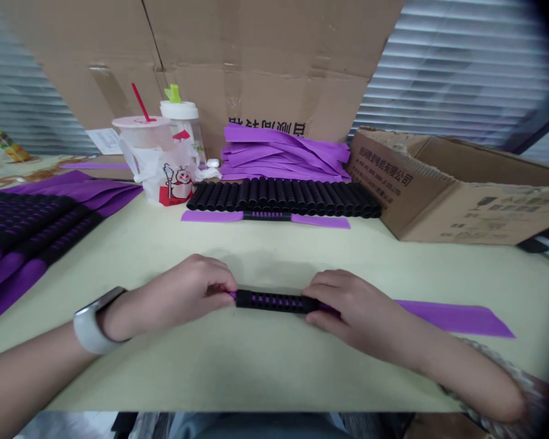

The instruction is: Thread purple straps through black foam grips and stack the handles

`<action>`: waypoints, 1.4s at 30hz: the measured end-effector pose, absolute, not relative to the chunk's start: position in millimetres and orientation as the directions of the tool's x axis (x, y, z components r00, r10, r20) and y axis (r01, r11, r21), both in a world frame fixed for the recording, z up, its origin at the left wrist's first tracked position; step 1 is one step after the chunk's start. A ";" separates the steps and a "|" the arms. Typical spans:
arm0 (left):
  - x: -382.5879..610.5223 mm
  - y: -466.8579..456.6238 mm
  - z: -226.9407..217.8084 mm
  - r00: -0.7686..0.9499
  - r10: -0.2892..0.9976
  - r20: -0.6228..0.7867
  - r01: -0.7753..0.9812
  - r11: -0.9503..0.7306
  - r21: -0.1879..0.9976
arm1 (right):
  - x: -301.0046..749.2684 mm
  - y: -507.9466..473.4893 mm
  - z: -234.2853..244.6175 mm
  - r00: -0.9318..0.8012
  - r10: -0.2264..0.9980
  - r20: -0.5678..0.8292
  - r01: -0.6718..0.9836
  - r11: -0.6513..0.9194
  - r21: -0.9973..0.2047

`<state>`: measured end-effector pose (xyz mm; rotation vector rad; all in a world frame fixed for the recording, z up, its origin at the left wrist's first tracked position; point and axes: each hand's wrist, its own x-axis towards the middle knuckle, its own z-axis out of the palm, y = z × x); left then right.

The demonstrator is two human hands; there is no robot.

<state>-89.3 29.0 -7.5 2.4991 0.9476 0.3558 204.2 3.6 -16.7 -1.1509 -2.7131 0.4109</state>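
A black ribbed tube (pixel 271 301) with a purple strap (pixel 457 317) threaded through it lies on the pale table (pixel 256 366) in front of me. My left hand (pixel 187 297) is closed in a pinch on the strap's end at the tube's left. My right hand (pixel 352 305) is closed around the tube's right end, where the strap's long tail runs out to the right. A watch (pixel 91 323) sits on my left wrist.
A row of black tubes (pixel 283 198) lies further back with one finished strap (pixel 265 217) before it, and a pile of purple straps (pixel 279 152) behind. Finished pieces (pixel 32 231) lie at left. A bagged drink cup (pixel 150 158), a bottle (pixel 183 128) and an open carton (pixel 457 189) stand around.
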 end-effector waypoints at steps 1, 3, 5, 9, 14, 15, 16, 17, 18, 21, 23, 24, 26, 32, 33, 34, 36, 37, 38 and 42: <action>-88.6 29.3 -6.8 0.739 0.661 0.128 0.536 -0.693 0.482 | 204.9 3.8 -16.8 -0.691 0.721 0.057 0.674 0.670 -0.312; -87.8 29.2 -4.3 0.742 0.638 0.206 0.502 -0.733 0.459 | 207.4 4.2 -14.8 -0.692 0.715 0.098 0.661 0.683 -0.311; -87.9 29.1 -0.8 0.737 0.624 0.262 0.494 -0.760 0.422 | 210.1 4.9 -11.0 -0.694 0.703 0.154 0.644 0.702 -0.305; -90.9 31.3 5.2 0.740 0.584 0.334 0.497 -0.809 0.312 | 214.4 8.9 -4.3 -0.693 0.670 0.265 0.623 0.742 -0.247; -99.0 40.7 8.0 0.757 0.547 0.357 0.513 -0.836 0.193 | 222.4 20.2 -2.0 -0.695 0.648 0.313 0.627 0.759 -0.178; -100.9 43.2 8.5 0.758 0.544 0.359 0.513 -0.838 0.185 | 224.8 23.1 -1.8 -0.696 0.640 0.326 0.626 0.763 -0.161; -102.7 45.9 9.3 0.757 0.546 0.359 0.519 -0.836 0.179 | 227.6 26.1 -1.4 -0.696 0.633 0.340 0.627 0.766 -0.140; -104.4 48.6 10.2 0.752 0.552 0.360 0.527 -0.832 0.173 | 230.6 29.2 -0.8 -0.693 0.628 0.353 0.632 0.765 -0.121; -106.1 51.2 11.3 0.746 0.558 0.363 0.537 -0.827 0.167 | 234.0 32.4 -0.1 -0.687 0.630 0.363 0.641 0.760 -0.105; -111.6 58.4 15.2 0.724 0.578 0.377 0.572 -0.808 0.141 | 245.3 42.4 2.6 -0.658 0.653 0.375 0.681 0.729 -0.075; -116.0 62.5 17.4 0.711 0.583 0.393 0.592 -0.798 0.113 | 253.6 49.4 4.0 -0.648 0.661 0.380 0.695 0.716 -0.060; -118.7 64.4 18.2 0.706 0.585 0.400 0.602 -0.793 0.096 | 257.9 53.0 4.6 -0.646 0.658 0.386 0.699 0.714 -0.047; -125.0 68.2 19.4 0.699 0.580 0.419 0.615 -0.786 0.063 | 266.8 60.1 5.6 -0.643 0.650 0.405 0.705 0.709 -0.020; -143.3 80.0 22.3 0.665 0.583 0.466 0.667 -0.745 -0.019 | 288.4 74.9 8.1 -0.607 0.647 0.462 0.741 0.670 0.037; -144.7 81.0 22.6 0.663 0.592 0.458 0.677 -0.736 -0.029 | 289.5 75.6 7.7 -0.605 0.646 0.466 0.744 0.667 0.042; -145.3 81.5 22.6 0.661 0.604 0.445 0.690 -0.722 -0.044 | 289.4 75.7 7.0 -0.603 0.645 0.469 0.746 0.665 0.045; -143.8 80.0 21.4 0.644 0.629 0.436 0.724 -0.685 -0.083 | 285.8 74.1 4.4 -0.597 0.650 0.471 0.751 0.659 0.042; -141.4 77.7 19.9 0.627 0.639 0.446 0.743 -0.663 -0.092 | 282.2 72.2 2.6 -0.591 0.653 0.474 0.753 0.657 0.033; -137.7 74.2 17.8 0.605 0.647 0.464 0.758 -0.646 -0.087 | 277.3 69.7 0.5 -0.585 0.655 0.479 0.754 0.656 0.023; -109.7 50.5 4.8 0.580 0.675 0.457 0.757 -0.654 0.004 | 248.3 52.5 -9.2 -0.588 0.629 0.509 0.723 0.691 -0.018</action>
